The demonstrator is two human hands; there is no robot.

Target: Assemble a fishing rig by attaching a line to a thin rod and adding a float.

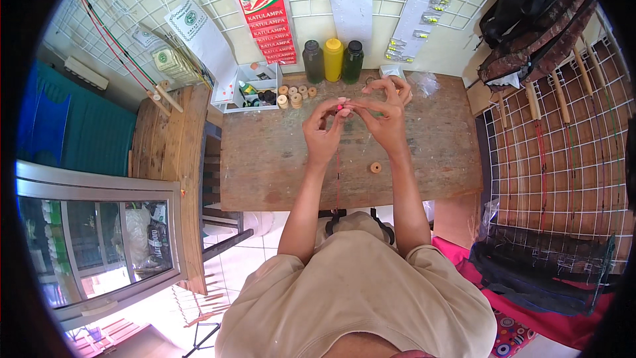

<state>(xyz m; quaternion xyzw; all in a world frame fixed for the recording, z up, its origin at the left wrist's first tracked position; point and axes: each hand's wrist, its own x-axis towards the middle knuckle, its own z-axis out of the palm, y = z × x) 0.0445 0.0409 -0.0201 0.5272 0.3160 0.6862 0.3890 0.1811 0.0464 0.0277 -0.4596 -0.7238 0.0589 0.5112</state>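
My left hand [321, 131] and my right hand [384, 114] meet above the wooden table [278, 159]. Both are closed in a pinch around a small bright pink piece [340, 107], too small to make out in full. The right hand's other fingers are raised and spread. From the pinch, a thin red rod [338, 159] runs down toward my lap, with dark marks along it. A small wooden spool [375, 168] rests on the table, nearest my right forearm.
Several wooden spools [295, 97] stand beside a white divided box [232, 98] of small bottles. Grey, yellow [333, 61] and dark green bottles line the wall. A plastic bag [424, 84] lies back right. Rods hang on a grid [530, 152] at right; a glass-fronted cabinet [99, 192] is left.
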